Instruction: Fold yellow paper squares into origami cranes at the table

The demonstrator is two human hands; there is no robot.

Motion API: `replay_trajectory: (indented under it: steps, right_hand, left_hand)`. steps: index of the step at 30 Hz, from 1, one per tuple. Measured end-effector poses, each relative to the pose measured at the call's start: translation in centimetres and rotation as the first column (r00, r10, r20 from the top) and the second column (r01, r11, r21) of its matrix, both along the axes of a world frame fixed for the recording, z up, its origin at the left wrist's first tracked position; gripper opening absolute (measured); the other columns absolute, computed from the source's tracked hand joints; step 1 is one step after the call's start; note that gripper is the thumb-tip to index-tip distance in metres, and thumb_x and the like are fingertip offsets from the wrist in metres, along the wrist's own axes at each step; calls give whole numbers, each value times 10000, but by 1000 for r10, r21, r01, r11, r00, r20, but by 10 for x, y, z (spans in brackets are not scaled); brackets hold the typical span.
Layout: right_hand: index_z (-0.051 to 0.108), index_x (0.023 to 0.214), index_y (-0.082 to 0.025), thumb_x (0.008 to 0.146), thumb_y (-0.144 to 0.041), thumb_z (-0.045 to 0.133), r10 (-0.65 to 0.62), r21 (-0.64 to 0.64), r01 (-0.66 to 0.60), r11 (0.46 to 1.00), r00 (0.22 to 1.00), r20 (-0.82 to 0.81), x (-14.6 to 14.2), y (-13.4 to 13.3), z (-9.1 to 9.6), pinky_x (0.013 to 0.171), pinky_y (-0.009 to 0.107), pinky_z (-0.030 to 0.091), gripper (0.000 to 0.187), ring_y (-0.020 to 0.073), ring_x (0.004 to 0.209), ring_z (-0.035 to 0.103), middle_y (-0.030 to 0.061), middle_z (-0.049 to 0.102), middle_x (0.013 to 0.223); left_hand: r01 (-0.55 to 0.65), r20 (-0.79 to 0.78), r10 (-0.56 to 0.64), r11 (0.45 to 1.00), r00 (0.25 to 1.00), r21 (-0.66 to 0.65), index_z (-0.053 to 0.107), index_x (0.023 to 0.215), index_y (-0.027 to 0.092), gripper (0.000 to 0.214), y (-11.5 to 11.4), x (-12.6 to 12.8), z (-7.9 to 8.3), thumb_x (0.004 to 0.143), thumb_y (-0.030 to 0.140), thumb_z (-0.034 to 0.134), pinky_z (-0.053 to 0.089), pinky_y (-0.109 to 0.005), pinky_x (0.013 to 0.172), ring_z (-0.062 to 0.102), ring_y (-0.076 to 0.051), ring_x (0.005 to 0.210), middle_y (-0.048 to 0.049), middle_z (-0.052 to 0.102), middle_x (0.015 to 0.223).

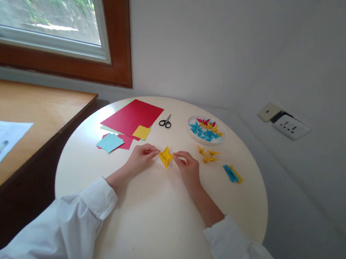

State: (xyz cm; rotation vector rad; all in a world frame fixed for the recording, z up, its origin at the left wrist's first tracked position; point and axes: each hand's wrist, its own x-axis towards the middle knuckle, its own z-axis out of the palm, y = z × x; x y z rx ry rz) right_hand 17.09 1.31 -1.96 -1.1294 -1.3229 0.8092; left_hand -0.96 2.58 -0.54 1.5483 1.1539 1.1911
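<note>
Between my two hands, over the middle of the round table, is a small yellow origami paper (166,157), partly folded into a diamond shape with pointed ends. My left hand (142,156) pinches its left corner between thumb and fingertips. On the other side, my right hand (188,165) pinches the right corner in the same way. Several yellow paper cranes (210,155) lie just beyond my right hand. To the left of my left hand is a stack of light blue paper squares (110,143), with red squares (126,142) partly under it.
Large red sheets (133,118) lie at the back left, a yellow square (141,132) on their corner. Black-handled scissors (165,123) rest nearby. A white dish (205,141) holds several coloured cranes. Folded blue strips (230,173) lie at the right of the white table (159,229).
</note>
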Motion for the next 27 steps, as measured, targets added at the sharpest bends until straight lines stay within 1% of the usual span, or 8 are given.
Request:
replay_trajectory:
  steps: [5, 9, 14, 17, 21, 27]
  right_hand:
    - [684, 768, -205, 706, -274, 616, 15, 54, -19, 998, 996, 83, -1, -1, -2, 622, 265, 464, 115, 173, 821, 594, 52, 661, 866]
    - [684, 791, -211, 722, -279, 605, 4, 62, -10, 998, 995, 105, 0, -1, -3, 648, 279, 463, 125, 177, 832, 595, 50, 674, 863]
    - [679, 796, -212, 730, -268, 597, 8, 74, -18, 997, 991, 135, -1, -3, -1, 646, 276, 457, 120, 172, 815, 600, 40, 683, 847]
    - [677, 797, -209, 736, -259, 588, 20, 78, -32, 996, 988, 152, -2, -6, 2, 646, 274, 454, 119, 164, 790, 603, 35, 686, 837]
    - [677, 796, -204, 731, -262, 588, 18, 67, -28, 997, 989, 148, -4, -7, 5, 646, 277, 451, 124, 165, 772, 607, 37, 691, 830]
    - [679, 804, -203, 721, -282, 589, 23, 33, -27, 999, 992, 125, -4, -8, 7, 638, 280, 454, 146, 166, 746, 614, 36, 697, 818]
  left_hand:
    - [-2, -42, 5, 997, 999, 73, 644, 705, 156, 166, -2, 3, 1, 715, 317, 604, 450, -251, 646, 589, -147, 701, -43, 663, 754]
    - [1, -53, 6, 992, 999, 122, 650, 748, 163, 153, -6, 4, 3, 730, 301, 586, 472, -259, 670, 607, -153, 726, -54, 680, 797]
    - [-25, -128, 47, 985, 991, 168, 659, 798, 168, 173, -8, 4, 0, 751, 299, 556, 483, -271, 701, 615, -161, 754, -61, 691, 818]
    - [-12, -169, 45, 981, 985, 195, 657, 807, 172, 163, -10, 4, -1, 756, 275, 541, 485, -275, 702, 612, -158, 743, -57, 690, 815]
    - [1, -189, 38, 980, 981, 199, 660, 806, 178, 165, -12, 4, 1, 759, 266, 527, 485, -278, 701, 615, -162, 747, -53, 691, 818]
    - [10, -193, 23, 986, 981, 168, 664, 808, 185, 166, -15, 6, 3, 759, 283, 538, 483, -272, 689, 616, -164, 739, -49, 691, 806]
